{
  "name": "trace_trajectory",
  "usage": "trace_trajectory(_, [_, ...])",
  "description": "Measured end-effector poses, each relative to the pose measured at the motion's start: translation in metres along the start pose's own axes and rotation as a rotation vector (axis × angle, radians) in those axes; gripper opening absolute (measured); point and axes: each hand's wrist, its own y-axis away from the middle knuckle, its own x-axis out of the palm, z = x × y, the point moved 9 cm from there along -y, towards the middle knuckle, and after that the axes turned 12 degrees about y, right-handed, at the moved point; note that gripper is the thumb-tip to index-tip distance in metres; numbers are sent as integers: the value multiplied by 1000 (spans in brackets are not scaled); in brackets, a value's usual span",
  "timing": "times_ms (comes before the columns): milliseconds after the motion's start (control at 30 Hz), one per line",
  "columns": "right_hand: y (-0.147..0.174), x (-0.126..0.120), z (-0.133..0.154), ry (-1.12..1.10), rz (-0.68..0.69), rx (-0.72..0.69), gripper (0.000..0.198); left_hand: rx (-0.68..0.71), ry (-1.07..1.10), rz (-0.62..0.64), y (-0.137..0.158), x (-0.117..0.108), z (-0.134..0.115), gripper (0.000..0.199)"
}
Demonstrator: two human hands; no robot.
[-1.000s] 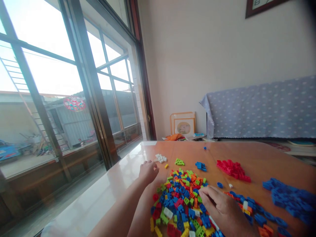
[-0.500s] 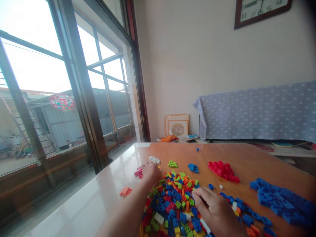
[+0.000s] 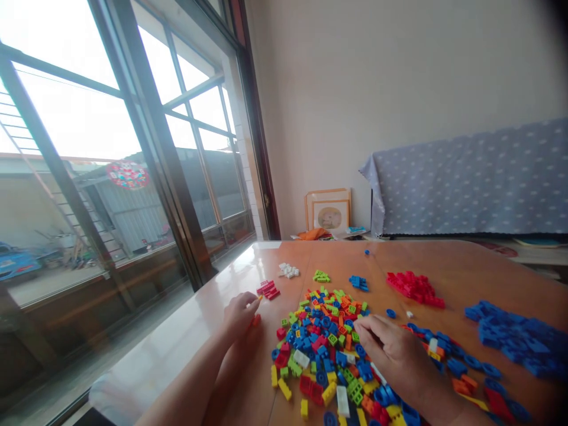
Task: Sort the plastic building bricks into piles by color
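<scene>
My left hand (image 3: 240,312) is closed in a pinch on a small yellow-orange toy brick (image 3: 260,298). It hovers by the orange bricks (image 3: 256,320), which it partly covers, just short of the pink bricks (image 3: 268,289). My right hand (image 3: 394,350) rests at the right side of a large mixed pile of toy bricks (image 3: 322,343). Its fingers are curled with thumb and forefinger together, and whatever they may hold is hidden.
Sorted by colour, white bricks (image 3: 289,270), lime bricks (image 3: 322,276), blue bricks (image 3: 358,283) and red bricks (image 3: 415,288) lie beyond the pile. A large blue heap (image 3: 519,334) is at right. The wooden table (image 3: 337,255) runs beside a window.
My left hand has moved left and nearer, away from the white bricks, with the yellow-orange brick in its fingertips. My right hand stays by the pile. The view has tilted down and left.
</scene>
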Motion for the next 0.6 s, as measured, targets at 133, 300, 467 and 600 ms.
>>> trace_trajectory(133, [0,-2,5,2,14,-18,32,35,4,39,11,14,-2,19])
trace_trajectory(300, [0,-7,3,9,-23,-10,31,68,-15,62,23,17,-11,11])
trace_trajectory(467, [1,-7,6,11,-3,-9,32,99,-3,72,45,8,-11,12])
trace_trajectory(600, [2,-4,10,16,17,-29,34,128,18,67,64,2,-10,9])
